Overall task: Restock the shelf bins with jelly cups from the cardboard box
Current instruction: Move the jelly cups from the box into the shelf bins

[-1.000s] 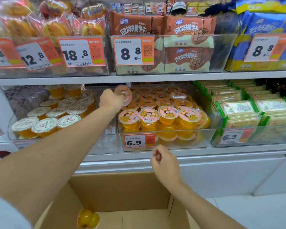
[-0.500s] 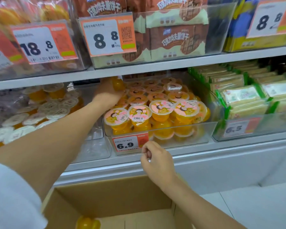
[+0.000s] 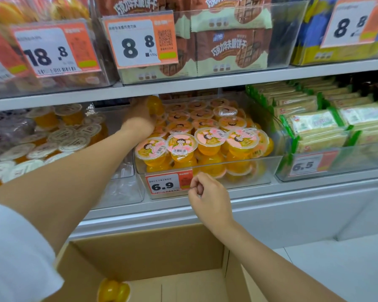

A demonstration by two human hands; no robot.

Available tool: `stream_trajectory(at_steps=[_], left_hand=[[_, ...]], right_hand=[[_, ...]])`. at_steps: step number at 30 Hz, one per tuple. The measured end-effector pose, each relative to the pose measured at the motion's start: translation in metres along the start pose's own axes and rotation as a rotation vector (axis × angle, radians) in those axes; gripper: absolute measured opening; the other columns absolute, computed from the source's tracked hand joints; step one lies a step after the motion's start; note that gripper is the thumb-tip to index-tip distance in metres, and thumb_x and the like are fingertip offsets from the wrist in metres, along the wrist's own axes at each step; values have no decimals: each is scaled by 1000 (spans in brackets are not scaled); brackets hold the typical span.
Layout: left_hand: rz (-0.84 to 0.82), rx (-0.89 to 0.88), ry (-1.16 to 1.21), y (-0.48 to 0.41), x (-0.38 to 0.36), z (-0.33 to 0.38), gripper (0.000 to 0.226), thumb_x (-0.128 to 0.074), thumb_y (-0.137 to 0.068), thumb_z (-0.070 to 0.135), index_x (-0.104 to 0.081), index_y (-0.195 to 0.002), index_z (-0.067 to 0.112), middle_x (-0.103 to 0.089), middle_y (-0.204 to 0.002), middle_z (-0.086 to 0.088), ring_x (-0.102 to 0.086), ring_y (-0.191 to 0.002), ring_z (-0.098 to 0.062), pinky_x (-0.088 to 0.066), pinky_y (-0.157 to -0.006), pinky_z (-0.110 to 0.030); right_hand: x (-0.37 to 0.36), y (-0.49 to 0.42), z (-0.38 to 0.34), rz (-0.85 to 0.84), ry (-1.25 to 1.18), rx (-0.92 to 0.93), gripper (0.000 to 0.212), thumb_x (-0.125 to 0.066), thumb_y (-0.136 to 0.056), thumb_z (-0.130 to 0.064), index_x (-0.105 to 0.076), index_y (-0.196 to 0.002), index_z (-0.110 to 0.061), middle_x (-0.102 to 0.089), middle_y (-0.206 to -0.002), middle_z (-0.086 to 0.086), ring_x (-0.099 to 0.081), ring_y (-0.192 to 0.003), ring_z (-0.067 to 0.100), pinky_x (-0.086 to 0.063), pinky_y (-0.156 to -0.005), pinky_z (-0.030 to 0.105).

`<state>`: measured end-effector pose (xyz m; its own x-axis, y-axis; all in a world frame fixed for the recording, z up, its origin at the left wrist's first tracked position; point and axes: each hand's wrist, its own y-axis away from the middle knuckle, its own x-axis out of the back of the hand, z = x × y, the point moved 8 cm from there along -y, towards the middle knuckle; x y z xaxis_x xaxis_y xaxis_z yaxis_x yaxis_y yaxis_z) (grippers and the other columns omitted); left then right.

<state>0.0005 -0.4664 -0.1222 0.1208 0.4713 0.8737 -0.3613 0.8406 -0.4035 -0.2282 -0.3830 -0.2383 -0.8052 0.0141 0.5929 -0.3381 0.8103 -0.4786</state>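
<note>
Reaching deep under the upper shelf [image 3: 183, 86], left hand [image 3: 140, 118] wrapped around a jelly cup [image 3: 155, 105] — fingers curled about its sides, cup at the far back-left corner of the middle bin [image 3: 207, 165]. Tilted in that grip: orange bowl showing toward the camera and upward, lid seemingly turned away to the back, so the cup's short axis from lid to base lies closer to level than upright. Exact tilt hard to read through the blur.

Right hand [image 3: 207, 197] loosely curled, thumb against forefinger, pinching nothing visible; hanging just in front of the 6.9 price tag [image 3: 169, 184], well below and forward of the left grip.

Likely step: setting this cup down lid-up on the back row. Bin looks nearly full, cups piled in layers.

Risks from here:
- Released sideways, cup probably rolls off the rounded pile, ends lid-down or wedged against the bin wall.
- Little room between pile and shelf above the grip — knuckles or cup could catch the shelf edge and knock the cup free.
- Forearm crosses low over the front-left cups; dragging back could nudge one over the low front lip toward the box [image 3: 144, 253] or floor.
- Squeezing too hard might dent the soft wall or lift the foil lid.

One more orange cup [image 3: 114, 289] visible in the box, far below both hands.
</note>
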Motion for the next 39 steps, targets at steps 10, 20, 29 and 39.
stream_trajectory(at_steps=[10,20,29,39], left_hand=[[-261,86,-78,-12,-32,-17,65,-25,-99,57,-17,-152,21,-17,-160,-11,-28,-141,-38,-28,-112,-49],[-397,-14,-149,-22,-46,-12,66,-13,-95,66,-5,-153,36,18,-160,0,1,-149,-30,-8,-120,-53],[-231,-73,-31,-3,-25,5,55,-23,-101,53,-32,-149,28,-18,-160,-7,-25,-143,-33,-25,-114,-44],[342,53,263,154,48,-12,10,-46,-92,21,-52,-92,13,-55,-93,-5,-49,-87,-21,-41,-72,-35]], right_hand=[[2,-3,9,11,-18,-52,10,-56,-80,-8,-55,-75,-16,-39,-61,-14,-40,-60,11,-33,-52,23],[0,-5,12,25,-12,-44,11,-56,-80,-8,-54,-74,-17,-41,-62,-13,-42,-59,12,-34,-52,24],[2,-6,13,13,-1,-50,11,-55,-82,-7,-54,-76,-17,-46,-67,-12,-42,-61,11,-32,-53,22],[-4,21,-17,-193,17,-110,6,-54,-83,-16,-59,-86,-19,-58,-76,-6,-54,-75,17,-45,-65,33]])
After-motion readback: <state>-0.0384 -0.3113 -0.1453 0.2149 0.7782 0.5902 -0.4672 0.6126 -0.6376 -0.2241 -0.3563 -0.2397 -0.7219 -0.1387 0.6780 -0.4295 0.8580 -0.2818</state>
